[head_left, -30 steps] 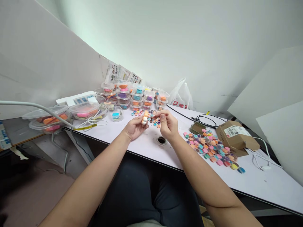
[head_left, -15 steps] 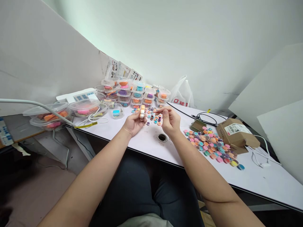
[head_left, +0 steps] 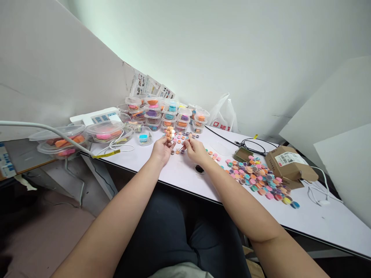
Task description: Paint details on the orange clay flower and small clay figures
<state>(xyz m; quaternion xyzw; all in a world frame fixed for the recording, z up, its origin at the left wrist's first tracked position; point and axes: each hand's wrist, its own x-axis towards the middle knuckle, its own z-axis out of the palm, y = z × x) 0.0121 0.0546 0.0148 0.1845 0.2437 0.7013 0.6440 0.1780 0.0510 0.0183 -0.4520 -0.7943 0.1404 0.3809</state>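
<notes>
My left hand [head_left: 162, 150] holds a small orange and white figure [head_left: 169, 134] upright between thumb and fingers. Just right of it, my right hand [head_left: 194, 150] is closed in a pinch on a thin brush-like stick [head_left: 183, 147], whose tip points left toward the figure without clearly touching it. Small coloured paint pots [head_left: 185, 135] lie on the table behind and between the hands. Below my right wrist sits a small round pot with dark contents [head_left: 199, 169].
Stacked clear tubs of coloured clay [head_left: 168, 116] stand at the back. A large heap of coloured pots [head_left: 257, 175], an opened cardboard box [head_left: 291, 164] and black cable [head_left: 252, 143] are on the right. More tubs [head_left: 62, 143] and a white cable [head_left: 46, 126] are on the left.
My right hand has moved left and slightly down, closer to my left hand. The figure has been turned, showing more of its orange and white rounded parts.
</notes>
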